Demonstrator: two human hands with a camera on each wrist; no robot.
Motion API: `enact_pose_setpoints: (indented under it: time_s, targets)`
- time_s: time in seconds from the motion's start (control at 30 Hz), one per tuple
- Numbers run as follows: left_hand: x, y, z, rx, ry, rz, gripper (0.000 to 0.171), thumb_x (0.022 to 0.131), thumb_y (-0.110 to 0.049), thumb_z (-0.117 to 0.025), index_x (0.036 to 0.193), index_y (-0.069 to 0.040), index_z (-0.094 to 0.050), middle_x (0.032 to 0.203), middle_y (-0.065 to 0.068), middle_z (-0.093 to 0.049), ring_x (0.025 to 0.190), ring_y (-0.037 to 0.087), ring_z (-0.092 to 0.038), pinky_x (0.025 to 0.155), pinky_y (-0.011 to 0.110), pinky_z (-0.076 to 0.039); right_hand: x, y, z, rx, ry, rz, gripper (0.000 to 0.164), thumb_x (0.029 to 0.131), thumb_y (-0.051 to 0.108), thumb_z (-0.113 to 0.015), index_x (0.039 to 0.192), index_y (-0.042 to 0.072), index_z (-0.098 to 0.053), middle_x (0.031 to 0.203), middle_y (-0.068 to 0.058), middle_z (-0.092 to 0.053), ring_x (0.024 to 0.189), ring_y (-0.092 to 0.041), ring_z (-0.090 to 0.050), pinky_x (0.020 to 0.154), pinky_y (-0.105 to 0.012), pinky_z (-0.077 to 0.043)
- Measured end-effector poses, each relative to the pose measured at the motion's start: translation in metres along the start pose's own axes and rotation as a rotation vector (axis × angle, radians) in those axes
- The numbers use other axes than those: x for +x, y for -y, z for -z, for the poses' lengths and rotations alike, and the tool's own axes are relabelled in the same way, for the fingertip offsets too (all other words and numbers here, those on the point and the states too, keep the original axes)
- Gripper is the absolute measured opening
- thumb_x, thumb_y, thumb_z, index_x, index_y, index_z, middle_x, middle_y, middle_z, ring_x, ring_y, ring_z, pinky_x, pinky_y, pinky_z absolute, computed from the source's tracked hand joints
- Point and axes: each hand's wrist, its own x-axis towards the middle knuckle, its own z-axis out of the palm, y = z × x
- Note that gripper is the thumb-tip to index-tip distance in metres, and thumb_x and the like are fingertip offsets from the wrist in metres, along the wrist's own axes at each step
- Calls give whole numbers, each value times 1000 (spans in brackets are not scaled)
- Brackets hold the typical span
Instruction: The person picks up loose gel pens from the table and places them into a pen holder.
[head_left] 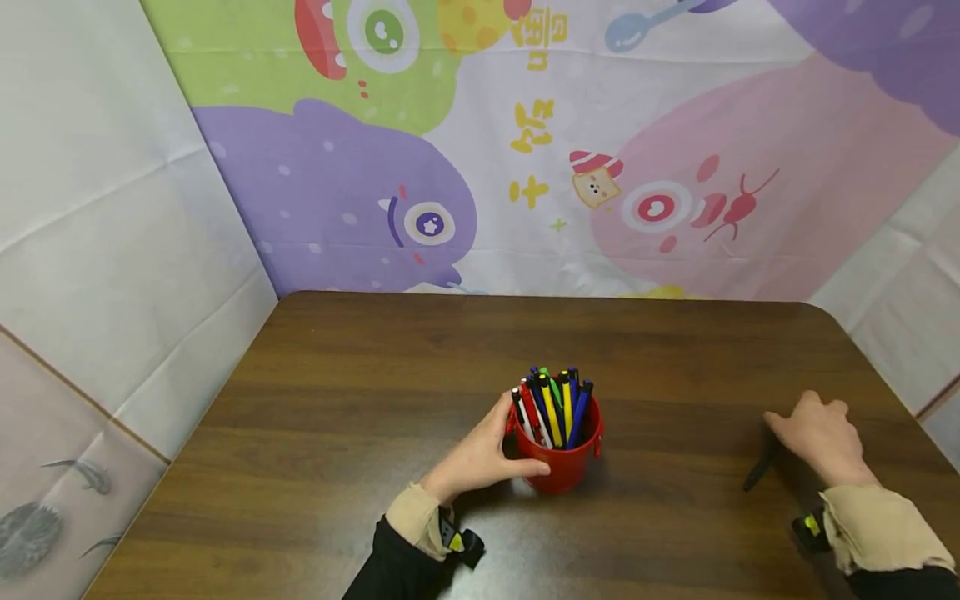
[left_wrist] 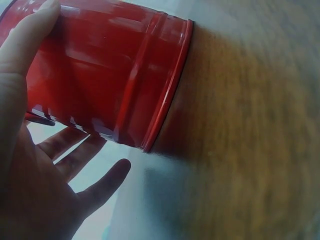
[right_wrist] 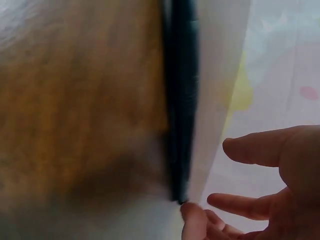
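A small red bucket [head_left: 564, 471] stands on the table, full of upright pens and markers [head_left: 553, 408] with black, blue, red, yellow and green parts. My left hand [head_left: 480, 454] holds the bucket from its left side, thumb across the front and fingers around the far side. In the left wrist view the bucket [left_wrist: 100, 70] tapers to its base, and one finger stands off it. At the right, my right hand [head_left: 821, 437] is beside a long, narrow black object [head_left: 761, 465], whose kind I cannot tell. One fingertip meets the end of this dark object [right_wrist: 182, 100]; the thumb is extended, apart from it.
The brown wooden table [head_left: 337, 467] has rounded far corners. Behind it hangs a cloth [head_left: 495, 250] printed with cartoon creatures, and white cloth panels [head_left: 112, 167] rise at the left and right.
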Motion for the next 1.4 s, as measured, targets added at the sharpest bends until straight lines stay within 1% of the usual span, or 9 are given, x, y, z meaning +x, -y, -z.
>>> enact_pose_setpoints:
  time_s: [0.1,0.17,0.27,0.37,0.53,0.8,0.97,1.2,1.4]
  targets:
    - [0,0,0,-12,1,-6,86,73,-43,-72,140,-27,-20,132,-2,-38,117,10,-40,100,37,-36,3,-6,-3,20,-7,17,64,89,32,-50,107,-27,-32,97,-49,-28,86,-63,-36,68,-62,-40]
    - [1,0,0,-16,-1,-12,86,73,-43,-72,140,-26,-20,133,-2,-38,117,10,-40,100,37,-36,6,-9,-4,27,-4,24,58,88,33,-50,98,-23,-39,91,-45,-35,83,-58,-40,67,-59,-41]
    - [1,0,0,-10,-2,-15,86,73,-43,-72,140,-26,-20,133,-2,-38,118,10,-40,100,37,-36,8,-13,-6,36,17,18,49,88,34,-50,85,-15,-46,74,-29,-49,70,-43,-48,61,-50,-44]
    - [0,1,0,2,1,-8,87,73,-44,-71,140,-27,-20,134,-2,-37,118,10,-39,100,37,-36,10,-16,-6,48,30,7,48,88,33,-51,86,-15,-47,59,-11,-51,58,-26,-50,56,-44,-44]
    - [0,1,0,-1,1,-4,87,73,-44,-71,141,-27,-19,134,-2,-37,119,10,-39,100,38,-35,12,-16,-7,70,24,-7,59,87,29,-53,111,-23,-39,63,-10,-55,59,-25,-53,62,-50,-45]
    - [0,-1,0,-7,7,3,88,73,-36,-74,141,-22,-20,135,1,-37,119,12,-39,100,38,-36,14,-20,-9,113,-6,-11,49,85,23,-52,105,-19,-42,71,-16,-59,56,-20,-58,69,-55,-44]
    - [-1,-1,0,-5,1,-9,88,72,-41,-73,141,-27,-19,134,-2,-37,119,10,-39,100,37,-36,14,-21,-9,117,-24,-11,46,85,24,-50,102,-18,-44,65,-10,-60,57,-22,-59,71,-57,-42]
    - [-1,1,0,10,-8,-27,88,71,-44,-73,140,-28,-20,134,-3,-38,119,10,-39,101,37,-35,12,-18,-12,133,-71,-1,43,86,22,-48,105,-17,-45,75,-21,-61,64,-31,-60,76,-62,-36]
    - [-1,2,0,20,-12,-30,89,71,-45,-73,141,-28,-20,134,-2,-37,120,10,-38,101,37,-35,7,-4,-10,125,-180,38,39,87,20,-49,105,-14,-44,82,-28,-58,82,-53,-48,75,-63,-35]
